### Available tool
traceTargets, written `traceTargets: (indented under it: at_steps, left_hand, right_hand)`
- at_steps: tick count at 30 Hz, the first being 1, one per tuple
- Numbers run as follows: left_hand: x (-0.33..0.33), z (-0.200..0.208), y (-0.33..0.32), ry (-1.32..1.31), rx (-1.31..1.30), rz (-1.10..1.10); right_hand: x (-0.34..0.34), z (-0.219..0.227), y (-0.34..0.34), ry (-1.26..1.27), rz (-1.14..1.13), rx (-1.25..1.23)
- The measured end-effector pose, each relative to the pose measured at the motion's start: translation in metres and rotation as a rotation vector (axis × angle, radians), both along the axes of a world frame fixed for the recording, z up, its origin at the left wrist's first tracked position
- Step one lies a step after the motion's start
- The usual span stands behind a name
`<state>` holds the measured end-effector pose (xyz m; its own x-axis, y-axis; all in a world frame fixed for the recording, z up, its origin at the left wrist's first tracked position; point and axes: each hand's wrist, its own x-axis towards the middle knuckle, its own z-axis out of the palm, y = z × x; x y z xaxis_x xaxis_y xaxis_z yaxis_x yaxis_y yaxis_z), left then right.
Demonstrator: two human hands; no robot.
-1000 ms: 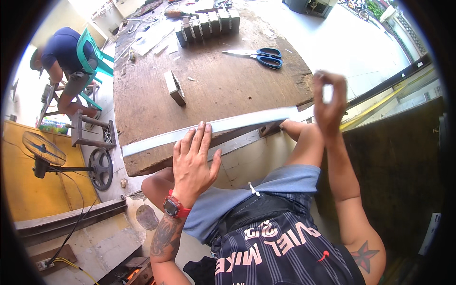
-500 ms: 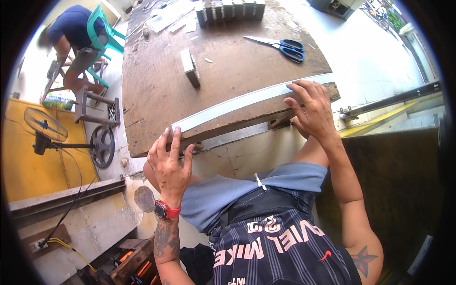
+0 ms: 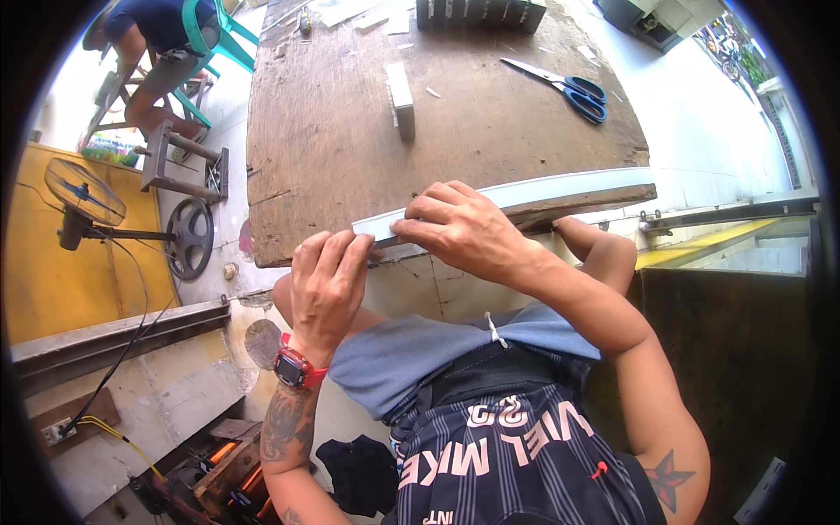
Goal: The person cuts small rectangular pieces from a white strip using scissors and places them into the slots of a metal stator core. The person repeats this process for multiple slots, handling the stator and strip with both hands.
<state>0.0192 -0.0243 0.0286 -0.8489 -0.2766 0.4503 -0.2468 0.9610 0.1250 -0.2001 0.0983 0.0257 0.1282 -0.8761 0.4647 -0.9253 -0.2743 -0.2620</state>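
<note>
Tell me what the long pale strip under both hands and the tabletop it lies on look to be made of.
The long strip looks like thin sheet metal or smooth plastic: pale grey, an even sheen, a crisp straight edge; the picture leaves it open. The tabletop looks like bare, worn wood: brown, matte, with grain lines and a chipped, ragged near edge. The left hand and right hand press on the strip's end.

Open board surface is left across the middle of the worn wooden table (image 3: 332, 140); passage is obstructed by a small white block (image 3: 401, 98), blue-handled scissors (image 3: 569, 86) at right, and a row of dark blocks (image 3: 479, 12) along the far edge.
</note>
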Motion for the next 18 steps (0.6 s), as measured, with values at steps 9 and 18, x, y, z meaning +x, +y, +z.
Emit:
traceTargets:
  at_steps: [9,18]
  left_hand:
    - [-0.002,0.008,-0.044,-0.030,-0.011,-0.163]
    - [0.014,-0.004,-0.047,-0.041,0.000,-0.126]
  right_hand:
    - [-0.008,-0.002,-0.023,0.198,0.111,-0.032]
    - [-0.022,-0.009,-0.025,0.234,0.222,-0.087]
